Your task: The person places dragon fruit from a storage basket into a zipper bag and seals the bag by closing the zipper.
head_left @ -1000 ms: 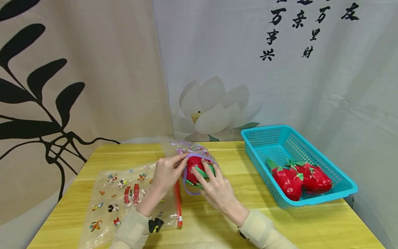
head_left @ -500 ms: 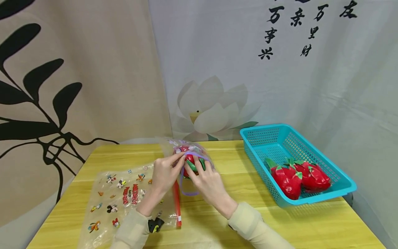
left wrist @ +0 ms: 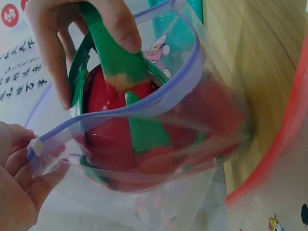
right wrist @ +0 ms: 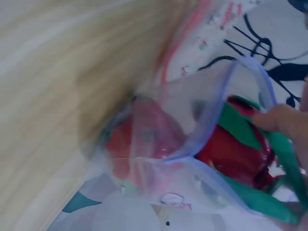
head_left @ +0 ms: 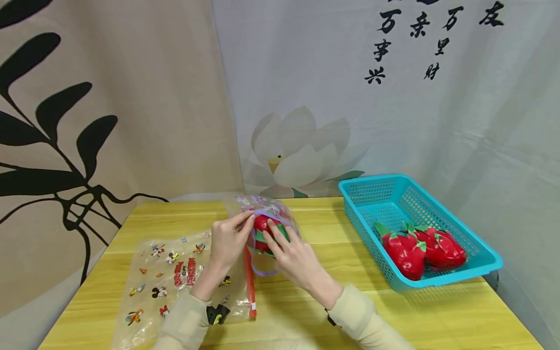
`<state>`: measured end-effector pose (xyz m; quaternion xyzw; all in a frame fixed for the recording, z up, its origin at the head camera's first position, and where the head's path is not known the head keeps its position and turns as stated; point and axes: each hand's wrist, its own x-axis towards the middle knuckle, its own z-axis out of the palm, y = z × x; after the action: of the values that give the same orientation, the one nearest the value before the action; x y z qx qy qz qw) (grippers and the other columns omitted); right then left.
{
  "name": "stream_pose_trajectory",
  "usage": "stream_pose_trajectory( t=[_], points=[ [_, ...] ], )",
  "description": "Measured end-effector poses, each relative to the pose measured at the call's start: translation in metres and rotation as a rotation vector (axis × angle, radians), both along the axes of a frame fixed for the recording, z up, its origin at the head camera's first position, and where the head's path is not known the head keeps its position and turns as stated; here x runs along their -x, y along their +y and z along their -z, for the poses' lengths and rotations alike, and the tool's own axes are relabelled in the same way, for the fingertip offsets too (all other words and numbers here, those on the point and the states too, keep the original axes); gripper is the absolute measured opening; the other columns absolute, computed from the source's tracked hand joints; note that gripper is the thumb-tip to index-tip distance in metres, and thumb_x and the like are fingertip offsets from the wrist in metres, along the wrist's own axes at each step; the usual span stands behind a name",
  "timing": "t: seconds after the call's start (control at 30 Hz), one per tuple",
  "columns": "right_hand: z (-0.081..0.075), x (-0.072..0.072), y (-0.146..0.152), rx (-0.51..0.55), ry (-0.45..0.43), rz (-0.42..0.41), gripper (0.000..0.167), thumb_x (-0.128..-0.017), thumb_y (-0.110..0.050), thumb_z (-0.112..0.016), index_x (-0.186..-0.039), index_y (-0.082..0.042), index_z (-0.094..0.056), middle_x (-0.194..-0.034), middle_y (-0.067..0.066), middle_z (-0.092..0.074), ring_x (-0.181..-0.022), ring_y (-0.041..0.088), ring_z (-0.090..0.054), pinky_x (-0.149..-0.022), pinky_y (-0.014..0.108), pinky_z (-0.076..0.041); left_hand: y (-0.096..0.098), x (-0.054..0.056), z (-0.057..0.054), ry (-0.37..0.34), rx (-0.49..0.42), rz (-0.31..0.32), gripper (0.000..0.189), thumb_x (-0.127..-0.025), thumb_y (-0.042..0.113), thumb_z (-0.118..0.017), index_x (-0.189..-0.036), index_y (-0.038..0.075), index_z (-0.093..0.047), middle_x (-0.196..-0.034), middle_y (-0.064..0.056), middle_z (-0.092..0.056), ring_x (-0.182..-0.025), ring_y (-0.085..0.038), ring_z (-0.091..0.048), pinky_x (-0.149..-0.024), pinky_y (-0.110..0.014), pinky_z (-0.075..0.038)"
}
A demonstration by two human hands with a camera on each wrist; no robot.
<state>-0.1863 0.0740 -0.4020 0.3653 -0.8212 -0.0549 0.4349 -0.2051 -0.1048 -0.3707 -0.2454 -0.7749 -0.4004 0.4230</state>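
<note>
My left hand (head_left: 229, 241) pinches the purple-rimmed mouth of a clear zip bag (left wrist: 192, 62), by the white slider (left wrist: 35, 146) in the left wrist view. In that mouth sits a toy dragon fruit (left wrist: 113, 98), red with green leaves, partly inside the bag. Thumb and fingers of my right hand (head_left: 299, 260) grip its green leaves (right wrist: 238, 126) from outside the opening. Deeper in the bag lies another red fruit (right wrist: 144, 137), blurred behind the plastic.
A second clear bag (head_left: 175, 277) with a red zip strip and cartoon prints lies flat at the left of the wooden table (head_left: 323, 301). At the right stands a blue basket (head_left: 372, 243) holding two more dragon fruits (head_left: 404, 255). A printed curtain hangs behind.
Both hands, the bag mouth and the gripped dragon fruit have shifted a little to the left over the second. The right hand still holds the fruit at the opening; the basket is unchanged.
</note>
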Motion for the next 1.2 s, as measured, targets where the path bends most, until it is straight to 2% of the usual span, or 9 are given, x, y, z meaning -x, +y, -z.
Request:
stream_pose_trajectory(
  t=[0.13, 0.27, 0.57, 0.87, 0.97, 1.03, 1.1, 1.2],
  points=[
    [0.003, 0.002, -0.002, 0.044, 0.082, -0.016, 0.061, -0.067, -0.035, -0.082, -0.118, -0.008, -0.065, -0.126, 0.011, -0.063, -0.095, 0.029, -0.063, -0.05, 0.025, -0.057, 0.003, -0.001, -0.002, 0.015, 0.004, 0.017, 0.011, -0.079, -0.004, -0.071, -0.088, -0.011, -0.072, -0.082, -0.027, -0.07, -0.071, -0.03, -0.072, -0.059, -0.019, -0.056],
    [0.0, 0.005, -0.006, 0.062, 0.108, -0.019, 0.06, -0.068, -0.036, -0.083, -0.117, -0.007, -0.066, -0.124, 0.011, -0.064, -0.092, 0.028, -0.064, -0.053, 0.026, -0.058, 0.006, -0.001, -0.003, 0.016, -0.007, 0.027, 0.011, -0.079, -0.004, -0.071, -0.088, -0.011, -0.072, -0.082, -0.028, -0.07, -0.072, -0.03, -0.072, -0.059, -0.018, -0.056],
    [-0.008, 0.011, -0.011, 0.051, 0.089, -0.027, 0.06, -0.07, -0.042, -0.082, -0.117, -0.009, -0.067, -0.123, 0.008, -0.066, -0.095, 0.025, -0.065, -0.066, 0.027, -0.06, 0.01, -0.003, -0.006, 0.001, -0.008, 0.015, 0.009, -0.08, -0.004, -0.071, -0.086, -0.01, -0.072, -0.079, -0.026, -0.071, -0.063, -0.027, -0.072, -0.052, -0.017, -0.055],
    [-0.006, 0.019, -0.018, 0.173, 0.073, -0.035, 0.064, -0.062, -0.047, -0.085, -0.114, -0.012, -0.069, -0.117, 0.006, -0.067, -0.094, 0.022, -0.067, -0.061, 0.024, -0.059, 0.008, -0.001, -0.01, -0.031, -0.043, 0.006, 0.011, -0.081, -0.003, -0.07, -0.088, -0.011, -0.072, -0.079, -0.027, -0.07, -0.063, -0.028, -0.072, -0.053, -0.016, -0.055],
    [-0.005, 0.02, -0.018, 0.208, 0.048, -0.068, 0.064, -0.06, -0.044, -0.087, -0.112, -0.011, -0.069, -0.117, 0.009, -0.066, -0.097, 0.024, -0.067, -0.068, 0.025, -0.06, 0.006, 0.0, -0.012, -0.036, -0.052, -0.004, 0.011, -0.082, -0.003, -0.069, -0.088, -0.011, -0.072, -0.079, -0.027, -0.07, -0.06, -0.028, -0.071, -0.05, -0.013, -0.053],
    [-0.006, 0.02, -0.016, 0.202, -0.001, -0.106, 0.062, -0.062, -0.039, -0.087, -0.113, -0.009, -0.068, -0.121, 0.01, -0.065, -0.103, 0.026, -0.065, -0.078, 0.028, -0.06, 0.005, 0.001, -0.012, -0.041, -0.063, -0.015, 0.011, -0.081, -0.003, -0.07, -0.088, -0.011, -0.071, -0.08, -0.027, -0.071, -0.06, -0.028, -0.071, -0.051, -0.012, -0.053],
    [-0.008, 0.02, -0.013, 0.164, -0.077, -0.144, 0.06, -0.067, -0.031, -0.086, -0.117, -0.007, -0.066, -0.128, 0.013, -0.062, -0.112, 0.029, -0.061, -0.09, 0.033, -0.056, 0.004, 0.002, -0.012, -0.052, -0.078, -0.022, 0.01, -0.081, -0.003, -0.069, -0.088, -0.01, -0.072, -0.08, -0.026, -0.071, -0.062, -0.028, -0.072, -0.053, -0.013, -0.054],
    [-0.011, 0.017, -0.009, 0.072, -0.154, -0.165, 0.057, -0.073, -0.023, -0.081, -0.123, -0.005, -0.062, -0.137, 0.014, -0.055, -0.118, 0.029, -0.056, -0.099, 0.036, -0.052, 0.002, 0.001, -0.01, -0.065, -0.098, -0.017, 0.01, -0.081, -0.004, -0.069, -0.088, -0.01, -0.072, -0.081, -0.026, -0.071, -0.064, -0.029, -0.072, -0.056, -0.015, -0.055]
  ],
)
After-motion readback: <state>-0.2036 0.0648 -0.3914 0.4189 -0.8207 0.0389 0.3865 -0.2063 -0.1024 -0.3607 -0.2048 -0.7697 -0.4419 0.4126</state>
